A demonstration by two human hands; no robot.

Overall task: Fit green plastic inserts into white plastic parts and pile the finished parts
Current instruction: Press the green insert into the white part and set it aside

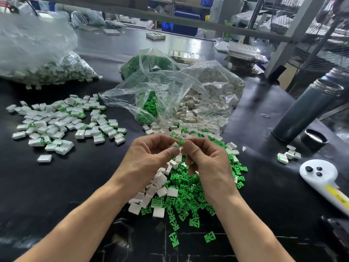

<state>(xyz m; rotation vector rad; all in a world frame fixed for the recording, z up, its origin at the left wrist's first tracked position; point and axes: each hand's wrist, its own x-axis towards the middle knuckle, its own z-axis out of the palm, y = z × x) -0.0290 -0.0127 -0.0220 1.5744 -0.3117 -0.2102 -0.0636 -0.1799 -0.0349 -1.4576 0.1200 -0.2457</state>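
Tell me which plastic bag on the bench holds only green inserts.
The green-filled bag at the back, behind the open bag of white parts. The far-left bag holds finished white-and-green pieces.

The worktop (56, 186) is black and glossy. Bright green inserts (190, 197) mix with plain white parts (151, 191) near its front edge. The pile (62, 123) at the left is white with green showing at the ends. The bags (170, 95) are clear. The flask (306, 108) is dark grey; the controller (319, 173) is white with black buttons and a yellow label.
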